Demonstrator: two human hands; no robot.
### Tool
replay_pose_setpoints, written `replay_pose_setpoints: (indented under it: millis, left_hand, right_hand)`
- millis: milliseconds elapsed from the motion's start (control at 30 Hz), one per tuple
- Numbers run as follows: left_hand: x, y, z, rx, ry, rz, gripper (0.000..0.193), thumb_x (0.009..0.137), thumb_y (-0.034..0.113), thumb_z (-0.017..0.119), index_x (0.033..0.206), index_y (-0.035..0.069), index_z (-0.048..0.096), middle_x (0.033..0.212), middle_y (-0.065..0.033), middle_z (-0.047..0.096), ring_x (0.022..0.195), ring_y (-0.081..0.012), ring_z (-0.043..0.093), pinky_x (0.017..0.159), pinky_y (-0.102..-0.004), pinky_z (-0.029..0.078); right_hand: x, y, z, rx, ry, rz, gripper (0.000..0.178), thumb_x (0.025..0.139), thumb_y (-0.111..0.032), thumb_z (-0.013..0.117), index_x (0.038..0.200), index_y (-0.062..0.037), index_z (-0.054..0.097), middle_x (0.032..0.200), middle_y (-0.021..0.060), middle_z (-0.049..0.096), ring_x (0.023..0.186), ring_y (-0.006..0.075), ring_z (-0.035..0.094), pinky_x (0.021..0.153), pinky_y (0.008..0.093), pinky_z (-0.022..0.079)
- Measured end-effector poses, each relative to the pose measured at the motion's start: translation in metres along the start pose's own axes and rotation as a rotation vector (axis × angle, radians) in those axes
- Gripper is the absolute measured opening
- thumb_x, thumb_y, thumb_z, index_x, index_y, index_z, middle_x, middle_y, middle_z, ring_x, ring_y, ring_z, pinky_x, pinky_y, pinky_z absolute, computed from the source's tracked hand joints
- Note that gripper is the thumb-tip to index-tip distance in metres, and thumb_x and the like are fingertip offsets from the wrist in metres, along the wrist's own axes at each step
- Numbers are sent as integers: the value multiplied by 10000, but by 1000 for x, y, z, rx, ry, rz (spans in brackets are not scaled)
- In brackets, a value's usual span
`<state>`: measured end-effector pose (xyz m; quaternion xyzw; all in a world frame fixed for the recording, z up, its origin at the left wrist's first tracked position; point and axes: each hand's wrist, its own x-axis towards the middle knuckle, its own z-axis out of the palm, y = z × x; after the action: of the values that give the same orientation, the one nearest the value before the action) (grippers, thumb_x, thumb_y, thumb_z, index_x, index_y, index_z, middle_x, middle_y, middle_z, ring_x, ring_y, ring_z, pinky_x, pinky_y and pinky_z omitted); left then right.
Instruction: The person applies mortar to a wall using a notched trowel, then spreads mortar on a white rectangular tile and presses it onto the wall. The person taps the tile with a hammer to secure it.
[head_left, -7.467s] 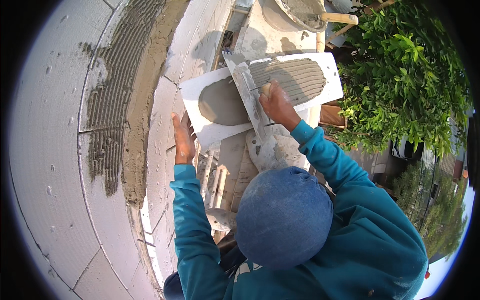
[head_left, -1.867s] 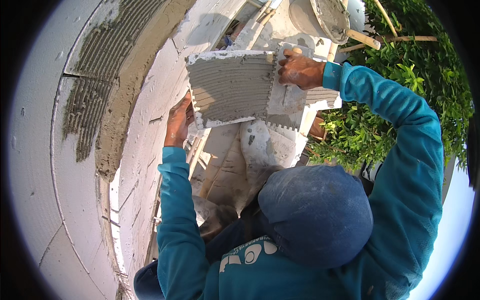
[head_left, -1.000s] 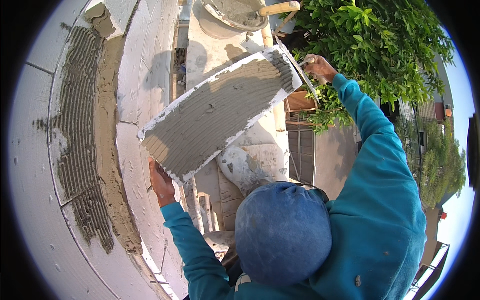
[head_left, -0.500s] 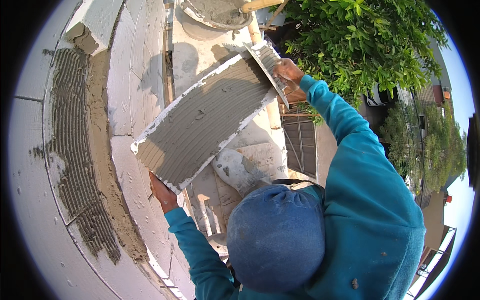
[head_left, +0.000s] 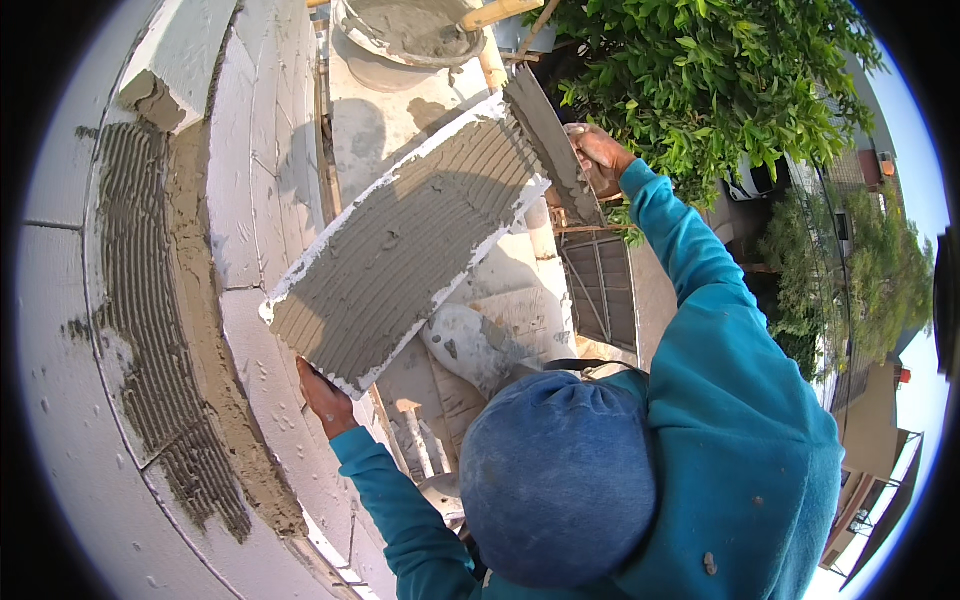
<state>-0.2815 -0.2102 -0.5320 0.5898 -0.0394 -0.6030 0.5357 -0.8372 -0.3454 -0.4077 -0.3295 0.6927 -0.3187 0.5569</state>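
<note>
A long white lightweight block lies slanted in front of me, its top face coated with ridged grey mortar. My left hand holds its lower end, with most of the fingers hidden underneath. At the far right end, my right hand is closed round the grip of a notched trowel. The trowel's blade is tilted up beside the block's end, and grey mortar covers the side I can see. The grip itself is mostly hidden by my fingers.
On my left rises a white block wall with combed mortar and a thicker mortar bed. A mortar bucket with a wooden handle stands ahead on a plank. Leafy branches hang to the right.
The trowel has shifted slightly right off the block's end, and its blade has turned to show its mortar-covered face. The ridges near that end look different. My left hand keeps its hold.
</note>
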Motion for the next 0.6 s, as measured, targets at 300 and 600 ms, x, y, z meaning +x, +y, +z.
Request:
replay_pose_setpoints:
  millis: [300, 600]
  left_hand:
    - [-5, 4, 5, 24, 29, -3, 526, 1018, 412, 417, 1343, 8, 511, 1347, -117, 553, 1193, -258, 554, 1003, -373, 438]
    - [-12, 10, 16, 31, -7, -42, 555, 994, 451, 443, 1346, 26, 513, 1331, -126, 561, 1162, -280, 576, 956, -415, 473]
  right_hand:
    - [57, 31, -50, -270, 357, 0, 69, 805, -93, 573, 743, -102, 546, 599, -25, 456, 497, 119, 405, 444, 335, 309]
    - [-12, 84, 14, -561, 247, -452, 402, 748, -219, 641, 1069, 24, 632, 896, 254, 675, 864, 392, 667, 811, 452, 504]
